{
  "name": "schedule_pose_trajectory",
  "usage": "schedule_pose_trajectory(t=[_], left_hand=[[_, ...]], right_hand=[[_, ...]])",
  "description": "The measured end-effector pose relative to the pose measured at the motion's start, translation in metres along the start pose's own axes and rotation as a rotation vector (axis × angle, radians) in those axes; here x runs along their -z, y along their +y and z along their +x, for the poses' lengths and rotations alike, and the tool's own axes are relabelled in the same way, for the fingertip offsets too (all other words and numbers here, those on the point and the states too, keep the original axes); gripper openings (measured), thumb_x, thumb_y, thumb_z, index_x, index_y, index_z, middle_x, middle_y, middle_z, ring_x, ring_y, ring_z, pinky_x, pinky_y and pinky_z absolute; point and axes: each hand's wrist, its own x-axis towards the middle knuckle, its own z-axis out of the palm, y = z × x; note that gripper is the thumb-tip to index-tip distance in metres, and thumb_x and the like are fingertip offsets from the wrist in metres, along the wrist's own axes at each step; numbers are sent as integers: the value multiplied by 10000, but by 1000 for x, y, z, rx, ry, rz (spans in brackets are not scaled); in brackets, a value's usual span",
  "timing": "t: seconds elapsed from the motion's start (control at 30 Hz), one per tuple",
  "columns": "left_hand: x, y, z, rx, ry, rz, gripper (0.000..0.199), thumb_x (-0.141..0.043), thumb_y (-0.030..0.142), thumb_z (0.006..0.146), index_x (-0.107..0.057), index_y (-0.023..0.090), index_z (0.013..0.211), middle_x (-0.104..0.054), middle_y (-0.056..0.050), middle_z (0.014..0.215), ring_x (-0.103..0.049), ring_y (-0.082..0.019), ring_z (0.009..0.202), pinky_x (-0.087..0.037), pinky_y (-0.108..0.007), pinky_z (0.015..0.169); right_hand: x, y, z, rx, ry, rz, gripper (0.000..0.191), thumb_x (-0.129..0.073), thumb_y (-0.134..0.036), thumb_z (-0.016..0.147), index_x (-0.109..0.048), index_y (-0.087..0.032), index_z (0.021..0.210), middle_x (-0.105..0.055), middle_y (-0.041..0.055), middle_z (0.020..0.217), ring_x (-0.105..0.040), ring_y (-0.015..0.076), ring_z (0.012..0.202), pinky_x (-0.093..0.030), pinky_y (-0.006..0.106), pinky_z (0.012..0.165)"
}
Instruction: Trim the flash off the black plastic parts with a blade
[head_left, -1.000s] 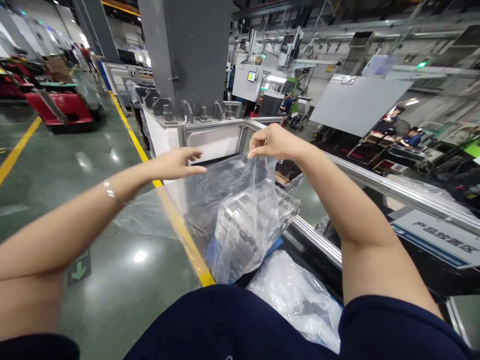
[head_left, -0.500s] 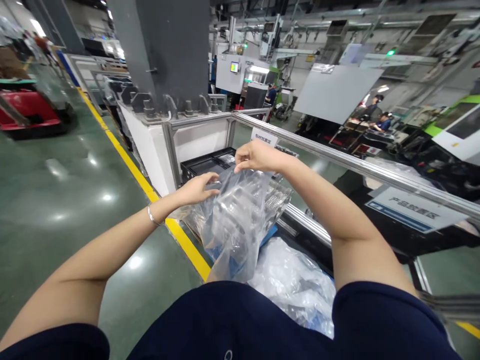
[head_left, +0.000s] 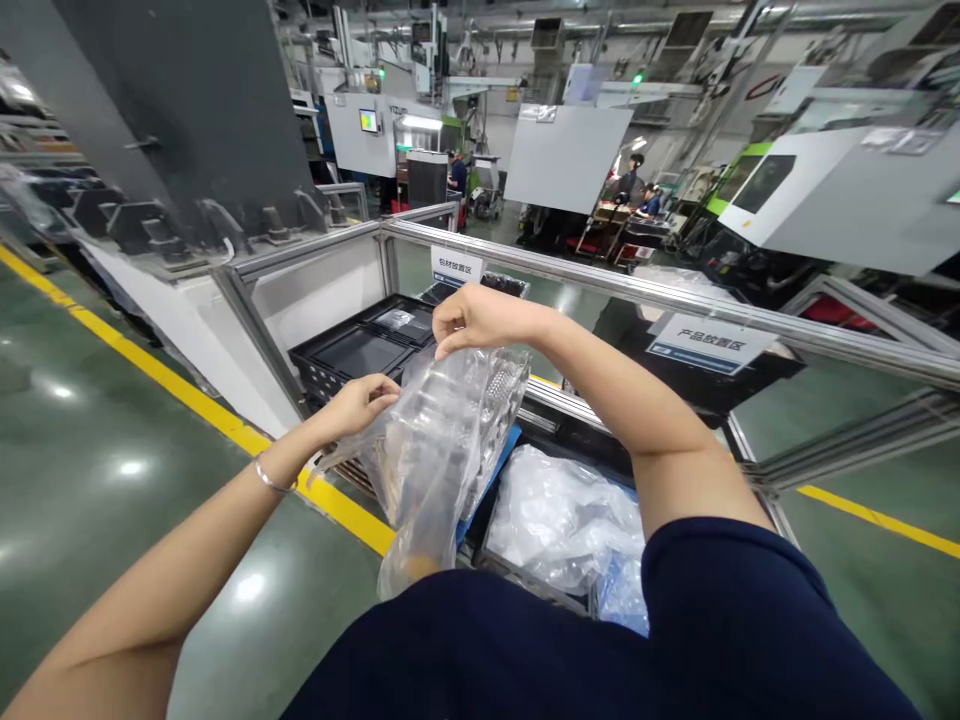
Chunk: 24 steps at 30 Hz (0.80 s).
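A clear plastic bag (head_left: pixel 427 440) hangs in front of me, crumpled and partly see-through. My right hand (head_left: pixel 480 318) pinches its upper edge from above, thumb and fingers together. Lower and to the left, my left hand (head_left: pixel 356 408) has thumb and fingertips closed on the bag's left edge. Behind the bag stands a stack of clear plastic trays (head_left: pixel 499 400), partly hidden by it. Crumpled clear bags (head_left: pixel 551 510) fill a black crate just to the right.
Black crates (head_left: pixel 352 350) stand beyond my left hand, by a white panel. A metal frame rail (head_left: pixel 645 290) with hanging signs runs across the far side. A grey column (head_left: pixel 202 110) rises at left. Yellow tape (head_left: pixel 195 405) marks the floor. Co-workers (head_left: pixel 646 190) sit near machines behind.
The view has swung to the right. My left thumb and fingers, apart before, have come together at the bag's edge. My right hand keeps its pinch on the bag.
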Motion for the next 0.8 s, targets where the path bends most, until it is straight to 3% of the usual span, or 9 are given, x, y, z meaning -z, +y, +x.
schedule_pose_trajectory(t=[0.13, 0.3, 0.43, 0.6, 0.7, 0.8], left_hand=[[-17, 5, 10, 42, 28, -100, 833, -734, 531, 650, -463, 124, 1325, -533, -206, 1376, -549, -294, 1230, -429, -412, 1027], [-26, 9, 27, 88, 41, -115, 357, -570, 437, 809, -677, 128, 952, -707, -102, 927, -631, -219, 875, -461, -348, 885], [-16, 8, 27, 132, -127, -253, 332, -625, 380, 773, -706, 113, 953, -708, -60, 804, -609, -161, 731, -468, -264, 719], [-14, 21, 14, 172, -429, -462, 239, -794, 316, 622, -759, 133, 772, -721, -60, 777, -603, -141, 706, -460, -230, 684], [-23, 28, 2, 237, -463, -599, 272, -862, 308, 548, -704, 100, 625, -650, -50, 623, -536, -106, 607, -419, -211, 612], [-37, 32, -10, 327, -383, -771, 424, -885, 423, 520, -610, 102, 557, -562, -16, 537, -474, -80, 529, -398, -217, 564]], right_hand=[[-2, 2, -10, 2, -25, 31, 486, -687, -497, 794, -653, -13, 826, -575, 12, 735, -402, -50, 638, -262, 107, 662], [-4, 2, -26, 47, -12, 19, 518, -647, -538, 823, -648, -20, 812, -562, 8, 732, -382, -56, 634, -254, 104, 651], [-2, 17, -40, -21, 28, 30, 500, -651, -518, 824, -648, -18, 821, -573, 12, 753, -396, -53, 648, -272, 105, 659], [-5, 38, -36, -213, 45, -33, 361, -689, -403, 820, -672, -45, 869, -593, 5, 810, -432, -44, 689, -281, 111, 691], [-15, 40, -28, -323, 98, -201, 302, -679, -372, 838, -688, -93, 954, -599, 18, 943, -456, -11, 792, -276, 125, 730], [-42, 27, -28, -375, 358, -432, 362, -692, -271, 825, -643, -145, 1160, -538, 60, 1180, -448, 53, 979, -284, 144, 799]])
